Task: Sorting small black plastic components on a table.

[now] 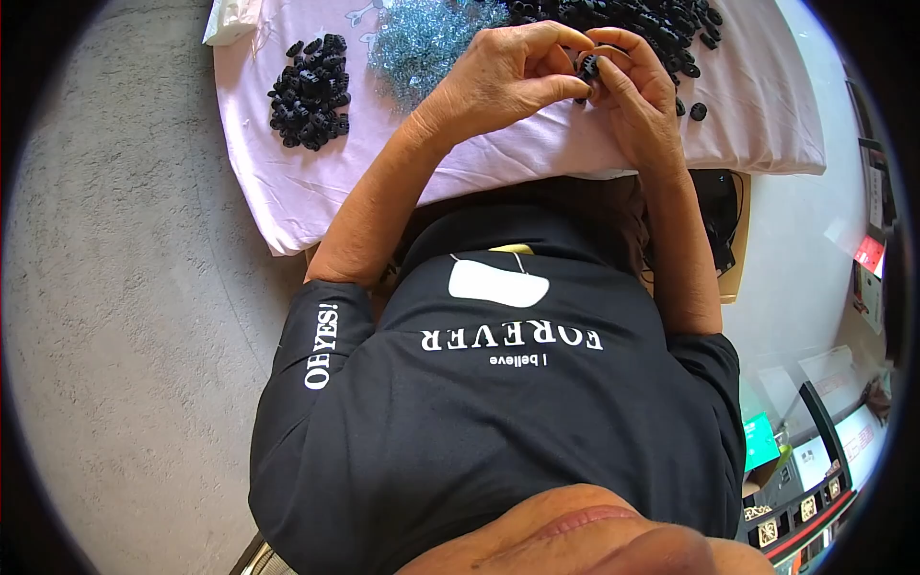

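Above the near part of the cloth-covered table [479,177], both my hands meet at one small black ridged plastic piece [588,67]. My left hand [513,77] pinches it from the left between thumb and fingers. From the other side, my right hand [637,101] grips it with thumb and fingertips. Fingers partly cover the piece, so its full shape is hidden. Just left of my left hand lies a heap of clear bluish plastic pieces [412,53]. A large pile of similar black pieces [661,34] spreads behind my hands, with a loose black piece [699,112] right of my right hand.
A smaller pile of black pieces [311,96] sits at the table's left. A white container [230,21] stands at the far left corner. Below the table's right edge is an open cardboard box [736,259] with dark contents. Boxes and a dark rack [824,431] stand at right.
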Tool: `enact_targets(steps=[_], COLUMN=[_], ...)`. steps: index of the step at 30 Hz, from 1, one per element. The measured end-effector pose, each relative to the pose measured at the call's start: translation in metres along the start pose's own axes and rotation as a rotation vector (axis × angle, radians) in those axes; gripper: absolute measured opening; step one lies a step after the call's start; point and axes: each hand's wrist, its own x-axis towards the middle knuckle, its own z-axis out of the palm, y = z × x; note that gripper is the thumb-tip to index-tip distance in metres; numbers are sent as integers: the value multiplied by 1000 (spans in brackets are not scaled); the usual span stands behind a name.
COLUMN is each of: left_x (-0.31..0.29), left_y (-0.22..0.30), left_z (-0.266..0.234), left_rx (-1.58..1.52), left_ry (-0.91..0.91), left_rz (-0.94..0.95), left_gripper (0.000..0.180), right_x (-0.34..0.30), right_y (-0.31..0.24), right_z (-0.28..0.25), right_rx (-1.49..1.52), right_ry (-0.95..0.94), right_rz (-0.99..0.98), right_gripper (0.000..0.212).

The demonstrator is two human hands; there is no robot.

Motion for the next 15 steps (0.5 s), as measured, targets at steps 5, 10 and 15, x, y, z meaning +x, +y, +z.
enact_targets(steps=[5,10,15], left_x=[3,8,7], left_y=[-6,-8,-14], left_z=[-2,3,8], left_rx=[118,294,328], left_ry=[-59,25,83], left_rz=[88,304,352], left_gripper=[39,39,37], right_x=[0,1,2], right_y=[0,0,4], right_z=[3,0,-6], right_rx=[-8,61,38], right_ry=[2,-28,-41], right_rz=[28,35,34], right_gripper=[31,30,29])
